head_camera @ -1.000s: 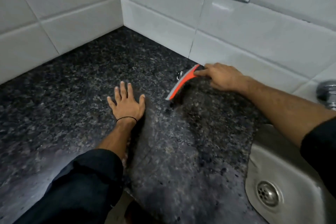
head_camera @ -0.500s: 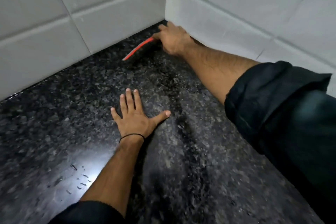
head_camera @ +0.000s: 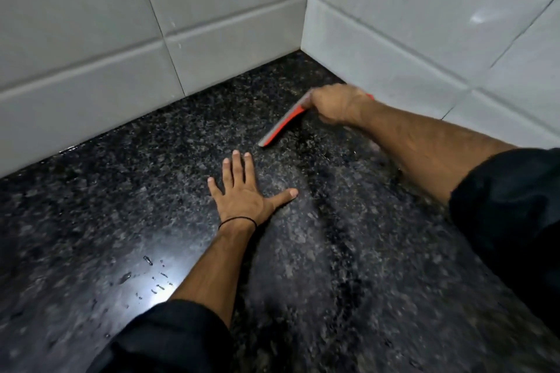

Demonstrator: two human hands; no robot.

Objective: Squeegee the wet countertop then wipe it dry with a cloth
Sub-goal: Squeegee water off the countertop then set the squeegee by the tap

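Observation:
A red and grey squeegee [head_camera: 283,123] rests its blade on the dark speckled granite countertop [head_camera: 121,191], a short way out from the tiled corner. My right hand [head_camera: 338,103] is closed around its handle, which is mostly hidden under the fingers. My left hand [head_camera: 242,191] lies flat on the counter with fingers spread, just in front of the blade's near end, holding nothing. Water drops and a bright wet sheen [head_camera: 154,281] show on the counter to the left of my left forearm. No cloth is in view.
White tiled walls meet in a corner [head_camera: 306,48] behind the squeegee, one along the back left [head_camera: 121,54] and one along the right [head_camera: 439,39]. My dark sleeves cover the lower middle and right of the view.
My right hand has pulled the squeegee out of the corner toward me and to the right. The view has shifted. My left hand stays flat on the counter.

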